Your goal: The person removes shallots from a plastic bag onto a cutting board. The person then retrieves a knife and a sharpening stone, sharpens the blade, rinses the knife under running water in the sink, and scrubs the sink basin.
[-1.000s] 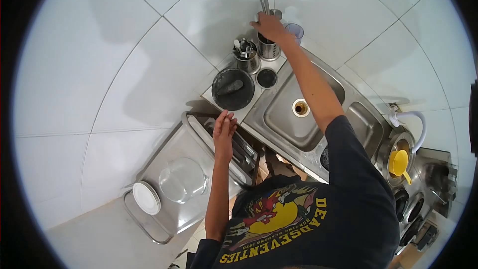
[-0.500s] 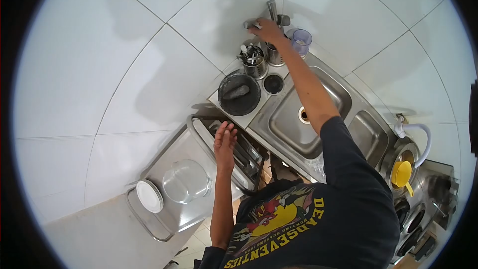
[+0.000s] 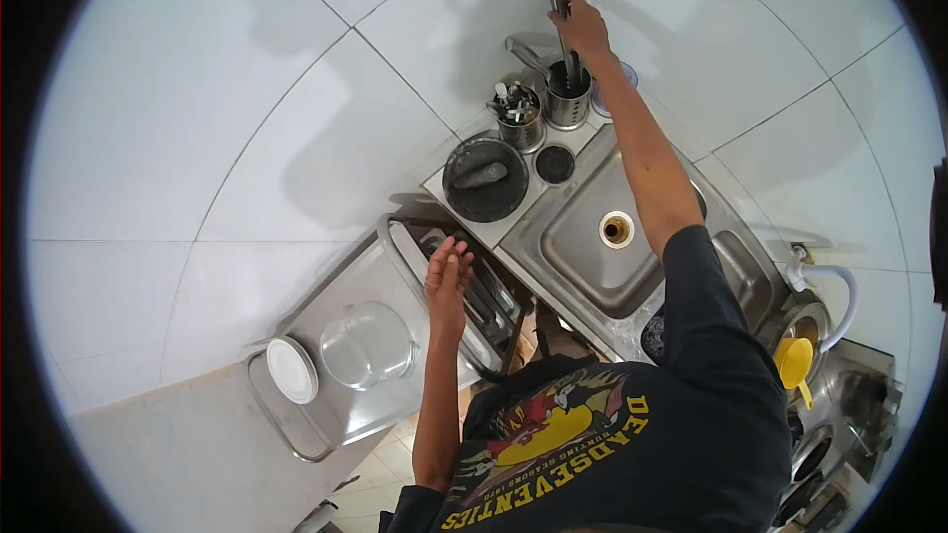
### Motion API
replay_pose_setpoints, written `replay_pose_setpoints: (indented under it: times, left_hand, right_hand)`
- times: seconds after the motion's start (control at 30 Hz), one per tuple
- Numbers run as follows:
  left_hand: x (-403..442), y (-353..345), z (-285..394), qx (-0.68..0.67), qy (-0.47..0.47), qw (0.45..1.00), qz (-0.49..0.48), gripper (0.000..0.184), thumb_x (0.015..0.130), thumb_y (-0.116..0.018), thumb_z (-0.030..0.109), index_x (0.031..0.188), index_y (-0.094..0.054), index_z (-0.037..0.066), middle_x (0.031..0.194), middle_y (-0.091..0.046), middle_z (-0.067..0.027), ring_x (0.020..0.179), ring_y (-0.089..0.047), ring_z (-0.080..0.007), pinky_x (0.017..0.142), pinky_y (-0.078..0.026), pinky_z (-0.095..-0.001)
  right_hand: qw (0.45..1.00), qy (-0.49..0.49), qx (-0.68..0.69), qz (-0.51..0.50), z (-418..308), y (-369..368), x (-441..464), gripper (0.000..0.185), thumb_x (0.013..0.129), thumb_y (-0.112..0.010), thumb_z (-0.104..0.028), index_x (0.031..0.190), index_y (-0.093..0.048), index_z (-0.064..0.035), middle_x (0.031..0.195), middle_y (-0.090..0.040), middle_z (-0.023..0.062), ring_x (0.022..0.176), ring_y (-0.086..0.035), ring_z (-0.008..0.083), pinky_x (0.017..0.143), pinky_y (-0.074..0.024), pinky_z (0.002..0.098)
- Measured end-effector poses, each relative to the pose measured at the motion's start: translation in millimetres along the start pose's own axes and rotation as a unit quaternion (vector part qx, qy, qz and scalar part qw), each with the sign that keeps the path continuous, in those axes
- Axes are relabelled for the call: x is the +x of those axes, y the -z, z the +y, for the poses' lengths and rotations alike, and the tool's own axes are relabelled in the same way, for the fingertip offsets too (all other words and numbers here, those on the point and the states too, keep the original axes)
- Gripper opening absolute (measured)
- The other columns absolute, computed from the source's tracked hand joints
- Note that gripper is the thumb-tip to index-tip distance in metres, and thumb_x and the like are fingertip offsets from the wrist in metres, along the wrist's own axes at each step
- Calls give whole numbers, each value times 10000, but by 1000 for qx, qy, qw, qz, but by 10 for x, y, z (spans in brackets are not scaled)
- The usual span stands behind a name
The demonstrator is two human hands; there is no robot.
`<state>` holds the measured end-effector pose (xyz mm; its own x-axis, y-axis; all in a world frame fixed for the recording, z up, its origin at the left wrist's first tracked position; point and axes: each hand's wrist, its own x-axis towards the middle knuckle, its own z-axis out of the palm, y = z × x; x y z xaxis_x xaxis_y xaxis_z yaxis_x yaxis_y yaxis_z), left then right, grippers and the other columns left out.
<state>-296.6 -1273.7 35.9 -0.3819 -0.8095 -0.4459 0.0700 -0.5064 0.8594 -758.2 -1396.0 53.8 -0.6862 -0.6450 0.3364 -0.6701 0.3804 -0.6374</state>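
At the back, my right hand (image 3: pixel 583 30) is closed around the upper part of a grey-handled kitchen utensil (image 3: pixel 560 4). Its lower end goes into a perforated metal utensil holder (image 3: pixel 568 111), so its kind is hidden. Another utensil with a curved grey handle (image 3: pixel 525 52) leans out of the same holder to the left. Beside it stands a smaller metal holder (image 3: pixel 522 131) full of cutlery. My left hand (image 3: pixel 448 281) hovers, palm up with fingers loosely bent and nothing in them, near a dark rack of metal pieces (image 3: pixel 484 301).
A stone mortar (image 3: pixel 474 202) with a pestle (image 3: pixel 481 176) stands on the counter corner, beside a small dark cup (image 3: pixel 554 165). Right of them is a steel sink (image 3: pixel 568 276). A glass bowl (image 3: pixel 365 345) and white plates (image 3: pixel 292 371) rest on a metal cart (image 3: pixel 346 424) at left.
My right hand has moved up and right, from the curved handle to the upright utensil's handle. The left hand stays almost where it was. The view has shifted slightly.
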Motion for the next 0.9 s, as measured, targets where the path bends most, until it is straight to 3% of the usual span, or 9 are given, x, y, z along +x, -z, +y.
replay_pose_setpoints:
  times: [0.17,0.27,0.4,0.6,0.67,0.77,0.87,0.9]
  left_hand:
    - [27,-29,-33,-1,1,1000,-29,336,1000,-516,200,1329,-512,135,1256,-585,-31,1079,-578,-121,933,-439,-280]
    - [24,-118,-30,-1,-2,998,-58,346,1000,-516,207,1338,-505,131,1264,-579,-29,1081,-575,-119,938,-435,-279]
    - [61,-192,-51,3,-5,996,-94,380,1004,-510,223,1367,-477,117,1285,-566,-37,1108,-563,-132,952,-427,-285]
    - [54,-461,125,4,-6,988,-155,457,1009,-499,292,1427,-408,128,1358,-511,-62,1181,-532,-166,981,-414,-307]
    - [56,-574,194,-15,-27,982,-187,492,1003,-511,309,1446,-382,137,1385,-491,-73,1193,-527,-175,990,-414,-315]
    - [-1,-655,278,-59,-65,969,-233,562,975,-564,305,1467,-349,141,1414,-468,-82,1200,-521,-183,1002,-419,-324]
    - [-61,-613,323,-91,-81,950,-286,624,936,-625,273,1474,-336,144,1437,-447,-78,1235,-501,-178,1013,-420,-314]
    - [-95,-568,337,-90,-85,944,-304,635,924,-641,256,1472,-339,144,1437,-449,-77,1247,-494,-175,1019,-420,-312]
  right_hand:
    - [982,82,149,85,-289,504,6,407,819,-722,-327,984,-562,8,882,-670,170,797,-662,316,715,-509,402]
    - [976,92,145,135,-493,939,-124,491,818,-735,-382,1056,-563,12,879,-663,132,688,-655,194,638,-511,321]
    - [939,11,303,165,-741,1633,-647,392,835,-733,-328,918,-547,7,845,-647,118,592,-622,172,565,-489,289]
    - [752,-142,611,202,-533,2101,-1794,206,877,-694,-187,870,-550,-40,782,-592,53,549,-526,141,476,-435,272]
    - [675,-247,667,197,-142,2013,-2226,170,898,-672,-182,902,-538,-79,745,-577,40,554,-557,146,475,-445,254]
    - [609,-312,698,214,-45,1901,-2965,168,899,-677,-195,877,-542,-97,719,-590,37,523,-554,126,454,-452,235]
    - [596,-352,689,216,-291,1858,-3534,150,904,-673,-195,891,-576,-82,685,-565,28,517,-503,127,475,-443,255]
    - [598,-361,682,218,-365,1828,-3691,161,901,-677,-212,898,-580,-82,676,-589,32,516,-537,135,484,-464,252]
